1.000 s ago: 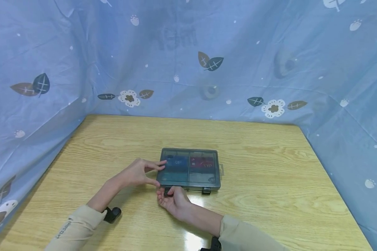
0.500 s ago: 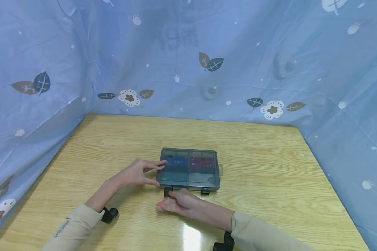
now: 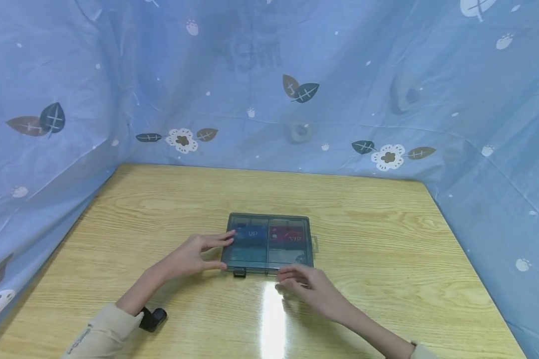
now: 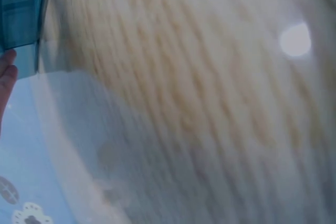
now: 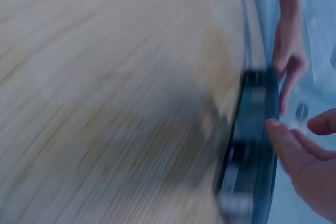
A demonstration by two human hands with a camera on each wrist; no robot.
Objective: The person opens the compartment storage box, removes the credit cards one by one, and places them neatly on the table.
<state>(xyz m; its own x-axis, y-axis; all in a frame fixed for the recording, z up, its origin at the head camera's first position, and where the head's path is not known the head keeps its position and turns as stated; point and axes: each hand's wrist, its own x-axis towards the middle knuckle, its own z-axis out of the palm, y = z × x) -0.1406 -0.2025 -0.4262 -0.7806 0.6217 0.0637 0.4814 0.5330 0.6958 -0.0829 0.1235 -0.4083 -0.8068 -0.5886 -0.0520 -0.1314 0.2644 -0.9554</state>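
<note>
A: Position of the box?
B: The box lies flat on the table, lid down, long axis running left to right in front of the person. Beneath the tinted lid: blue card in its left part, red card in its right, both marked VIP.

A: Its front edge?
B: A black latch juts out left of the box's middle. Fastened or not, cannot tell. The stretch under the right fingers is hidden.

A: Hands?
B: Left hand at the box's left end: thumb and fingers spread wide, thumb by the front left corner. Right hand at the front edge, right of the box's middle: thumb and index apart, nothing seen between them. Its fingertips appear to touch the edge; wrist view blurred.

A: Deciding relation?
B: From the right hand, the box lies ahead and leftward. Judgement: that hand is better placed for the front edge's right half; the left thumb is nearer the latch.

A: Behind the box?
B: Blue patterned cloth, well apart.
</note>
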